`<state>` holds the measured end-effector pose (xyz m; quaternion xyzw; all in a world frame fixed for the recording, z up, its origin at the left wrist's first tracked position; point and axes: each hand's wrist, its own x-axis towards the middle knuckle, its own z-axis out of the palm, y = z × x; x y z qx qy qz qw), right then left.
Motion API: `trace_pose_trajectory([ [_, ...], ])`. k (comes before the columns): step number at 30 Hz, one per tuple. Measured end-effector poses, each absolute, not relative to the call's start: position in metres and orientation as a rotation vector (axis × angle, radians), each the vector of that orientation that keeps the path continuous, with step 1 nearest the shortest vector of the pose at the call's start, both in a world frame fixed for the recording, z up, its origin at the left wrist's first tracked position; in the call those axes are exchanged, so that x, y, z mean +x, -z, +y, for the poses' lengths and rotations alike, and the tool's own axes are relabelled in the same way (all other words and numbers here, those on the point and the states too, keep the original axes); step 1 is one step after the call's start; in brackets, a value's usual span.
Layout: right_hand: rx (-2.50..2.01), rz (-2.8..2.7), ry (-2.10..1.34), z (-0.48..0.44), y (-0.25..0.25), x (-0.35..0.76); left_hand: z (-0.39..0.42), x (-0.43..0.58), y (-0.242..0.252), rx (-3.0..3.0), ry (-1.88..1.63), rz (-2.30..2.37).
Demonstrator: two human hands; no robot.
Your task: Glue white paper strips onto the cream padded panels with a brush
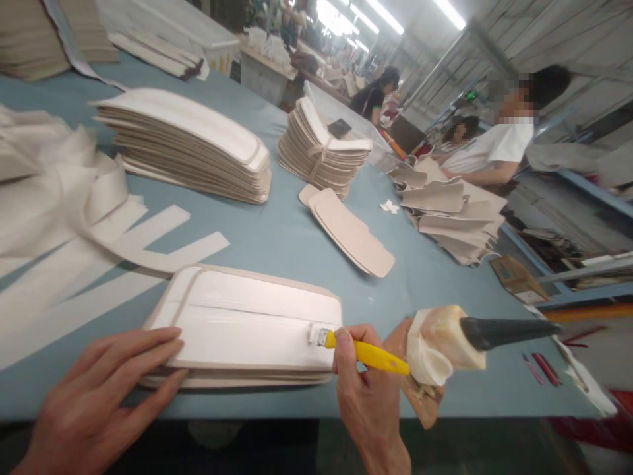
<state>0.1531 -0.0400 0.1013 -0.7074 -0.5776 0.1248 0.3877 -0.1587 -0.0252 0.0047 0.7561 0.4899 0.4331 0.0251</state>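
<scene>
My head camera: faces forward and down across the blue table (267, 241), from close above its near edge.

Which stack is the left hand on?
The front stack, at the near edge of the table: the left hand rests on its left end. Other stacks stand farther back.
</scene>
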Motion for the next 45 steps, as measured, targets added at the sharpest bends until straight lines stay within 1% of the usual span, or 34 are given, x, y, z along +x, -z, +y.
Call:
trace_pose_trajectory([
  [6,-1.72,-1.514,-0.421,-0.036,-0.104,0.112,-0.026,-0.155,-0.016,2.528,-1.293,1.446],
  [12,-1.605,-1.593,-0.532,-0.027,-0.105,0.07,-0.03,-0.155,-0.016,2.481,-1.313,1.466],
  [22,-1.479,-1.563,-0.723,-0.011,-0.096,0.014,-0.036,-0.153,-0.012,2.369,-1.376,1.458],
  [29,-1.487,-1.41,-0.62,0.005,-0.101,0.013,-0.037,-0.151,-0.01,2.321,-1.424,1.471],
  [37,-1.484,-1.478,-0.764,0.006,-0.098,0.013,-0.036,-0.152,-0.016,2.352,-1.444,1.474],
  [42,-1.474,-1.324,-0.768,0.011,-0.099,0.017,-0.034,-0.152,-0.015,2.344,-1.421,1.473],
  [45,-1.456,-1.317,-0.877,0.015,-0.095,0.014,-0.035,-0.15,-0.018,2.353,-1.441,1.494],
])
